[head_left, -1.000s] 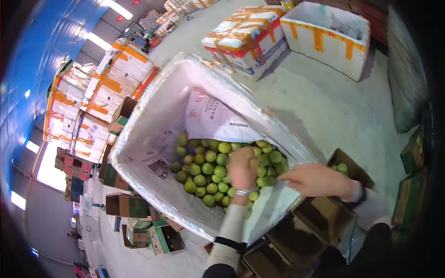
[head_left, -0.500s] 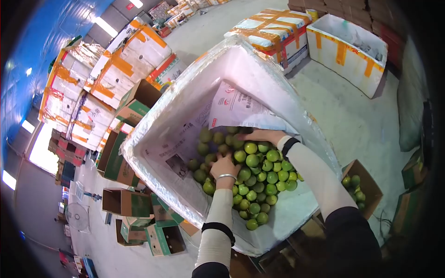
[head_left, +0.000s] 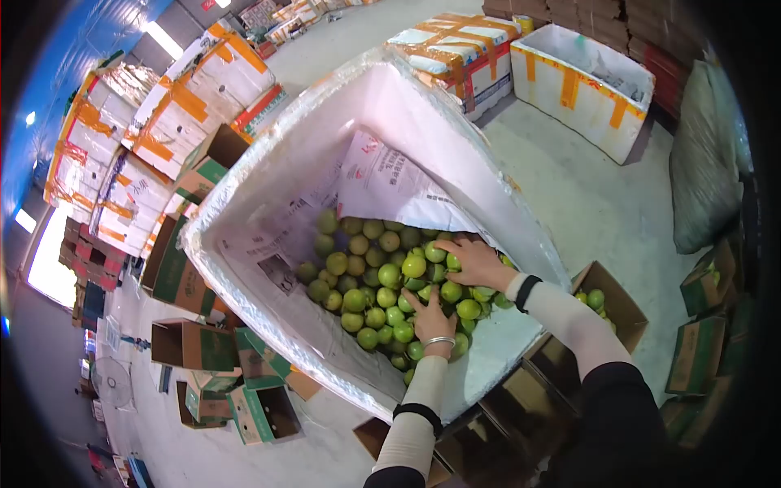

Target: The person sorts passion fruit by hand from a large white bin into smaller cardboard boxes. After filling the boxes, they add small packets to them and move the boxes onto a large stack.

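Observation:
Round green fruits [head_left: 355, 266], some yellowish and some darker, lie piled in a large white foam box [head_left: 268, 172] in front of me. My left hand [head_left: 433, 320], with a bracelet at the wrist, rests on the fruits near the box's front side, fingers spread. Just beyond it to the right, my right hand [head_left: 475, 262] lies over the pile with its fingers apart, touching fruits. Neither hand has a firm grip that I can see; the fingertips are partly hidden among the fruits. Printed newspaper [head_left: 389, 183] lines the box and folds over the pile's far edge.
Open cardboard boxes [head_left: 195, 345] stand on the floor at left. To the right, a cardboard box [head_left: 625, 302] holds similar fruits. Taped foam boxes [head_left: 207, 93] are stacked at the back left. Another open foam box [head_left: 582, 89] and a large sack [head_left: 701, 163] stand at right.
Both hands have moved toward the near right of the box, drawing fruits that way. Fruits now spread more widely across the middle. The whole view has shifted slightly.

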`<state>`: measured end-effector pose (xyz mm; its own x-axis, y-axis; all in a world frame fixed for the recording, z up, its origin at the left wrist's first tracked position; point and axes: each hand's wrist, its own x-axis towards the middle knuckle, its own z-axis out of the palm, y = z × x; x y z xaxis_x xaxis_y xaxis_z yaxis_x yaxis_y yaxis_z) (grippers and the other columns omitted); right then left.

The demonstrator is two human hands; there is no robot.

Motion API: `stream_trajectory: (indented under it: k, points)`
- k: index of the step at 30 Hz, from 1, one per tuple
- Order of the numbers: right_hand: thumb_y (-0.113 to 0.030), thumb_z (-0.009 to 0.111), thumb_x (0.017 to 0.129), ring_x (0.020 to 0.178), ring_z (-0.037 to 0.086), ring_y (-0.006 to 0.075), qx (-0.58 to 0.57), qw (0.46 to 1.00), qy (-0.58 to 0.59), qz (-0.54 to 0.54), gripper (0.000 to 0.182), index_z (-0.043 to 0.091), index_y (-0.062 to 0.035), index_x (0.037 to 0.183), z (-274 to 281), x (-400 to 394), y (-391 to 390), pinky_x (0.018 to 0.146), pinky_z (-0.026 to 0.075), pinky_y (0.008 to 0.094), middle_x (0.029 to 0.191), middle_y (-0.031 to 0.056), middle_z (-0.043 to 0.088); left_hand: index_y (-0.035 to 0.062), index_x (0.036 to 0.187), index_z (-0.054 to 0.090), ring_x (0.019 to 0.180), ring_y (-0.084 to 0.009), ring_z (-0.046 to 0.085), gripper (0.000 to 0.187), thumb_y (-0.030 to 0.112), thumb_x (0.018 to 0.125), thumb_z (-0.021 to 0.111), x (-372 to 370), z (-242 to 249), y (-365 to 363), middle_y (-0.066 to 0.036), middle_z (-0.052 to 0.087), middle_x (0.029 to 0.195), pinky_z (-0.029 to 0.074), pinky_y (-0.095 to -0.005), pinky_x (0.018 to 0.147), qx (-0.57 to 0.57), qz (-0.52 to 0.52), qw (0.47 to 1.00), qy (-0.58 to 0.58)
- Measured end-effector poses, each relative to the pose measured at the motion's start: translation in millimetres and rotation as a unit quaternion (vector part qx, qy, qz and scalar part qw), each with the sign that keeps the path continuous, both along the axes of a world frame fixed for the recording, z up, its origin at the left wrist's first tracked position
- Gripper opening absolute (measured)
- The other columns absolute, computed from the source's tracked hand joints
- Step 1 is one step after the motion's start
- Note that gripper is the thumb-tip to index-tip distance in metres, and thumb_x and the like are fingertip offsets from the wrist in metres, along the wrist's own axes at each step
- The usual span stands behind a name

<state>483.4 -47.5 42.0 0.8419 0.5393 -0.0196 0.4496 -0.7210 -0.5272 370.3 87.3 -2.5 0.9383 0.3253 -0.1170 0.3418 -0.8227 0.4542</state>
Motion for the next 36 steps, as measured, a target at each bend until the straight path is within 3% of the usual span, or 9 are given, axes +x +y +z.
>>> stream_trajectory:
  k: [4, 9, 14, 20, 22, 25, 31, 34, 36]
  points:
    - [-0.014, 0.067, 0.076, 0.116, 0.045, 0.0470, -0.043, 0.998, 0.025, -0.040, 0.064, 0.043, -0.0208, 0.135, -28, -38, -19, 0.088, 0.050, 0.0509, 0.132, 0.0229, 0.042, 0.0204, 0.130, 0.046, 0.091, -0.0450, 0.062, 0.074, 0.016, 0.066, 0.082, -16, -16, -7, -0.023, 0.013, 0.153, 0.053, -0.0471, 0.075, 0.054, 0.020, 0.996, -0.075]
    - [-0.006, 0.063, 0.073, 0.091, 0.063, 0.0434, -0.101, 0.995, -0.006, -0.016, 0.054, 0.052, -0.0183, 0.124, -24, -40, -20, 0.074, 0.054, 0.0476, 0.128, 0.0262, 0.045, 0.0086, 0.113, 0.048, 0.091, -0.0447, 0.063, 0.059, 0.023, 0.068, 0.082, -7, 9, 10, -0.024, 0.017, 0.152, 0.054, -0.0470, 0.076, 0.068, -0.020, 0.997, -0.005]
    - [-0.012, 0.060, 0.079, 0.090, 0.065, 0.0368, -0.065, 0.996, 0.032, -0.055, 0.039, 0.054, -0.0140, 0.118, -42, -17, -14, 0.072, 0.054, 0.0455, 0.109, 0.0243, 0.057, 0.0081, 0.130, 0.045, 0.100, -0.0413, 0.062, 0.069, 0.028, 0.073, 0.077, 6, 14, 19, -0.028, 0.027, 0.146, 0.053, -0.0442, 0.082, 0.149, -0.043, 0.974, 0.163]
    - [-0.018, 0.066, 0.076, 0.098, 0.062, 0.0385, -0.144, 0.988, 0.004, -0.057, 0.050, 0.053, -0.0146, 0.125, -47, -34, -9, 0.079, 0.054, 0.0425, 0.112, 0.0242, 0.055, 0.0176, 0.134, 0.042, 0.092, -0.0402, 0.065, 0.064, 0.017, 0.075, 0.069, -17, -9, 19, -0.026, 0.044, 0.127, 0.054, -0.0446, 0.077, 0.184, 0.012, 0.970, 0.160]
    - [-0.027, 0.076, 0.069, 0.101, 0.059, 0.0423, -0.013, 0.995, 0.074, -0.071, 0.059, 0.056, -0.0185, 0.124, -25, -36, -24, 0.083, 0.053, 0.0433, 0.117, 0.0258, 0.051, 0.0220, 0.137, 0.041, 0.096, -0.0436, 0.062, 0.071, 0.022, 0.073, 0.072, -25, -5, 18, -0.026, 0.049, 0.123, 0.053, -0.0470, 0.080, 0.095, -0.032, 0.990, 0.095]
    - [-0.032, 0.082, 0.060, 0.104, 0.056, 0.0434, -0.030, 0.992, 0.069, -0.104, 0.065, 0.060, -0.0202, 0.120, -30, -36, -10, 0.086, 0.052, 0.0444, 0.121, 0.0258, 0.049, 0.0214, 0.141, 0.039, 0.097, -0.0462, 0.060, 0.076, 0.028, 0.073, 0.074, -28, -15, 0, -0.026, 0.051, 0.120, 0.051, -0.0493, 0.082, 0.041, -0.116, 0.992, -0.013]
    - [-0.042, 0.083, 0.058, 0.107, 0.057, 0.0401, 0.008, 0.990, 0.113, -0.081, 0.069, 0.063, -0.0123, 0.117, -40, -12, -15, 0.090, 0.049, 0.0405, 0.116, 0.0231, 0.058, 0.0151, 0.140, 0.045, 0.095, -0.0402, 0.063, 0.072, 0.031, 0.075, 0.074, -18, -24, -5, -0.025, 0.058, 0.114, 0.051, -0.0461, 0.082, 0.038, -0.089, 0.995, 0.034]
    - [-0.052, 0.082, 0.057, 0.106, 0.061, 0.0313, 0.253, 0.921, 0.276, -0.108, 0.089, 0.058, 0.0038, 0.121, -13, -20, -40, 0.092, 0.047, 0.0341, 0.114, 0.0259, 0.062, -0.0018, 0.132, 0.050, 0.089, -0.0167, 0.062, 0.057, 0.019, 0.082, 0.068, -22, -21, -2, -0.008, 0.062, 0.112, 0.050, -0.0276, 0.075, -0.499, 0.021, 0.863, 0.074]
    - [-0.051, 0.082, 0.062, 0.108, 0.059, 0.0255, 0.305, 0.882, 0.339, -0.121, 0.090, 0.053, 0.0057, 0.125, -11, -27, -50, 0.091, 0.046, 0.0324, 0.118, 0.0209, 0.060, 0.0020, 0.131, 0.051, 0.089, -0.0152, 0.060, 0.052, 0.013, 0.082, 0.064, -25, -14, -6, -0.005, 0.061, 0.107, 0.049, -0.0251, 0.074, -0.560, 0.049, 0.822, 0.091]
